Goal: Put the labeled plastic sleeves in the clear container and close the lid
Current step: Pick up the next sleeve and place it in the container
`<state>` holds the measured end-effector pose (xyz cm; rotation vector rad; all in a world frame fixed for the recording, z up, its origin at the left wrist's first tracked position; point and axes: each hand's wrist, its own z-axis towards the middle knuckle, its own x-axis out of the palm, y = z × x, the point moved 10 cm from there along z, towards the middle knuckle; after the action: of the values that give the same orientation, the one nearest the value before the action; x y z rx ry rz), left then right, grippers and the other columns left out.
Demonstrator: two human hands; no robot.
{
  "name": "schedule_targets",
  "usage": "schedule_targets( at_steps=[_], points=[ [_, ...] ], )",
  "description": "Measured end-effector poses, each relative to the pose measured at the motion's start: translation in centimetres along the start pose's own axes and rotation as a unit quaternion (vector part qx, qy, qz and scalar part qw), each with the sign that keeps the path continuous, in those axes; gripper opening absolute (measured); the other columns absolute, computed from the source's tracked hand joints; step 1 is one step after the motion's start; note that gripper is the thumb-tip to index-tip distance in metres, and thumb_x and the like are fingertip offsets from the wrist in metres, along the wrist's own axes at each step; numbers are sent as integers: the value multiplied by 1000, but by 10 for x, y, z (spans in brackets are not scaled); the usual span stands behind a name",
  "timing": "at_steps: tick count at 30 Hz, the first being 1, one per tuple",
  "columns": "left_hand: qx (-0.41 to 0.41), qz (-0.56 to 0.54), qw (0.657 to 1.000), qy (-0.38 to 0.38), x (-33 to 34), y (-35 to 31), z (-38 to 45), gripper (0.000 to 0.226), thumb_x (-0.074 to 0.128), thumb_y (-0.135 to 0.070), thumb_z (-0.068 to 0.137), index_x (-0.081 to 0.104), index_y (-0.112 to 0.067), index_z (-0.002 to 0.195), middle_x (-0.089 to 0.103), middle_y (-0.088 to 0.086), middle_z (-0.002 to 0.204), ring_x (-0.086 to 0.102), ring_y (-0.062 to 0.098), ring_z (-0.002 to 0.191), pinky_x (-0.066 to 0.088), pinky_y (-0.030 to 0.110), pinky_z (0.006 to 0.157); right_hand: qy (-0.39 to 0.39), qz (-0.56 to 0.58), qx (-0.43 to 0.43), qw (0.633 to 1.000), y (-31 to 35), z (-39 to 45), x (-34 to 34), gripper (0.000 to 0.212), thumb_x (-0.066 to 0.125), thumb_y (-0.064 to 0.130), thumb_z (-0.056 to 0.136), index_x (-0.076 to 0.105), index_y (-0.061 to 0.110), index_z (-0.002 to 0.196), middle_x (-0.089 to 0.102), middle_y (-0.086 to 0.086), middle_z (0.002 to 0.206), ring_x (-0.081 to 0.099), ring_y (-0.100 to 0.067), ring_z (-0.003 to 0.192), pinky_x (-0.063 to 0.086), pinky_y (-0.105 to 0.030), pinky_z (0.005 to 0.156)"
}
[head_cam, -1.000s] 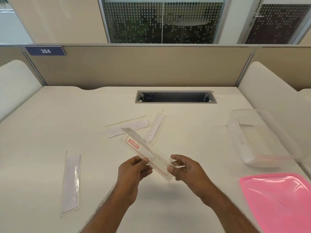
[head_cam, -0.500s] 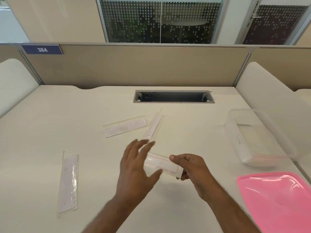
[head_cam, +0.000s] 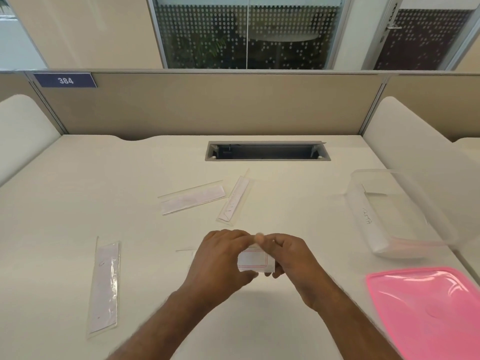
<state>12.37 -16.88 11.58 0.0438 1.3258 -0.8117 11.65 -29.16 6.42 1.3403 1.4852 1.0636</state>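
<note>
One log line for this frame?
both hands grip red-bordered sleeve | three sleeves on desk | clear container open | pink lid off

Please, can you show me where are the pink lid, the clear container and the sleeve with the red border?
pink lid (head_cam: 431, 305): head view, middle of its top surface.
clear container (head_cam: 363, 216): head view, near side wall, by the handwriting.
sleeve with the red border (head_cam: 253, 259): head view, white label between both hands.

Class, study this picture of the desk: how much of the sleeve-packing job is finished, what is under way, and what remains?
Done: nothing clearly packed; whether the clear plastic container holds any sleeve cannot be told. In hand: the left hand and right hand both hold a red-bordered labeled plastic sleeve. Left: three white-labeled clear sleeves lie on the white desk, and the pink plastic lid is off.
</note>
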Motion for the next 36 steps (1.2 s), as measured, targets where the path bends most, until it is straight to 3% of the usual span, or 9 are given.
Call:
schedule_targets(
  at_steps=[5,8,11,16,21,27,29,33,36],
  points=[
    [-124,-192,973,-43,-21,38,-1,62,92,-38,58,68,-35,115,70,-23,111,65,-3,102,49,20,88,-28,33,-21,999,-2,3,-11,69,48,80,73,72,22,100,72,-5,86,66,-17,73,51,-34,67],
    [-145,-295,942,-64,-29,51,-2,60,96,-24,55,68,-35,106,74,-19,105,69,2,101,51,17,86,-32,-6,-40,999,-5,3,-13,63,54,80,69,71,30,104,72,4,96,67,-12,88,53,-30,74],
    [-149,-362,917,-80,-34,57,-5,57,92,-17,54,70,-31,105,76,-9,105,71,14,101,54,27,89,-18,-61,-54,997,-11,4,-11,49,69,64,71,66,38,112,69,13,106,62,-3,103,50,-24,83],
    [-151,-515,841,-71,-24,65,-12,54,86,-1,60,69,-13,110,73,7,114,70,26,105,55,27,83,36,-167,-75,982,-25,7,-1,71,79,55,67,47,48,131,48,35,130,41,15,121,40,-13,91],
    [-154,-593,787,-79,-18,75,-22,47,81,2,65,68,-12,108,70,7,113,67,27,107,55,31,81,25,-210,-115,971,-24,11,-6,76,82,48,68,43,49,134,42,40,131,36,19,123,32,2,89],
    [-149,-658,735,-66,-9,80,-28,54,83,-6,62,67,-9,113,66,15,120,64,29,115,53,29,92,0,-198,-135,971,-16,14,-20,65,85,49,59,57,51,117,56,26,113,51,2,107,44,-16,76],
    [-144,-665,731,-51,-8,80,-30,55,83,-6,64,64,-7,116,65,16,121,65,28,112,52,27,90,-4,-200,-151,968,-11,13,-22,64,86,50,56,60,49,114,58,23,111,53,-2,104,47,-18,74],
    [-176,-615,766,-66,-9,96,-35,67,84,-4,64,56,-12,125,62,4,126,63,31,100,52,26,84,-26,-207,-179,961,0,9,-31,59,88,44,56,63,44,110,60,19,108,55,-6,103,46,-20,72],
    [-200,-538,813,-98,-16,111,-44,85,89,-12,57,53,-27,133,64,-4,127,62,17,115,52,21,91,-39,-242,-197,949,9,5,-39,58,88,39,59,62,42,111,58,20,106,55,-4,105,43,-14,73]
  ],
)
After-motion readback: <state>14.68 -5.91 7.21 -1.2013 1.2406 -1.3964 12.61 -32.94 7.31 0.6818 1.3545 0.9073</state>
